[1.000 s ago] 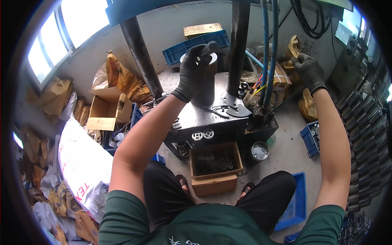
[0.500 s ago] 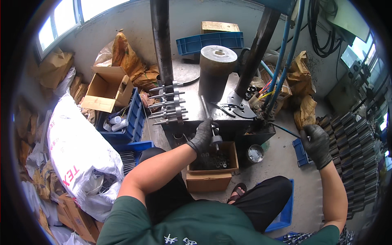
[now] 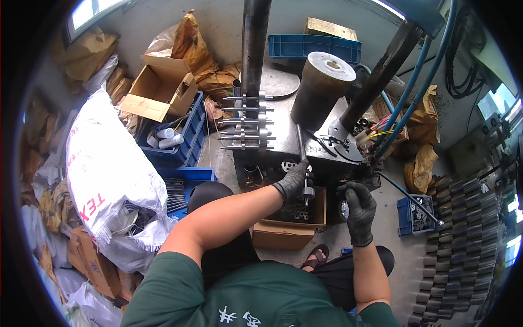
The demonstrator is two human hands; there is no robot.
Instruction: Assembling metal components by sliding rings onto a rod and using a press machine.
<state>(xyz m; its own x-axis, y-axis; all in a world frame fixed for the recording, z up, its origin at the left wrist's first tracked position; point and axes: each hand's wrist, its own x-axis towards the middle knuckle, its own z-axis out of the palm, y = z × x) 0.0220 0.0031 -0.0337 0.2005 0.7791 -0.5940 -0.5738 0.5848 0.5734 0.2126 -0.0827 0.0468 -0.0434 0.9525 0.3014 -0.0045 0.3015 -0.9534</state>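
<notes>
My gloved left hand (image 3: 294,181) is closed round a metal shaft (image 3: 302,144) with a ring-like disc near its lower end. The shaft stands tilted at the front edge of the steel press table (image 3: 283,115), above an open cardboard box (image 3: 283,233) holding several small metal rings. My gloved right hand (image 3: 359,212) hovers right of the box, fingers loosely bent and apart, with nothing visible in them. Beyond it to the right is a lever (image 3: 408,199) with a round knob, which no hand touches. Several shafts with discs (image 3: 253,122) lie in a row along the table's left side.
A thick metal cylinder (image 3: 324,90) rises from the table between two dark posts. Blue hoses (image 3: 414,92) run down at right. A blue bin (image 3: 406,215) of parts and stacked metal cylinders (image 3: 452,245) stand right. A white sack (image 3: 109,180) and blue crates (image 3: 188,141) stand left.
My right hand has come away from beside the lever and moved left towards my body's middle. My left hand still holds the shaft. The whole view has shifted, moving the table rightward.
</notes>
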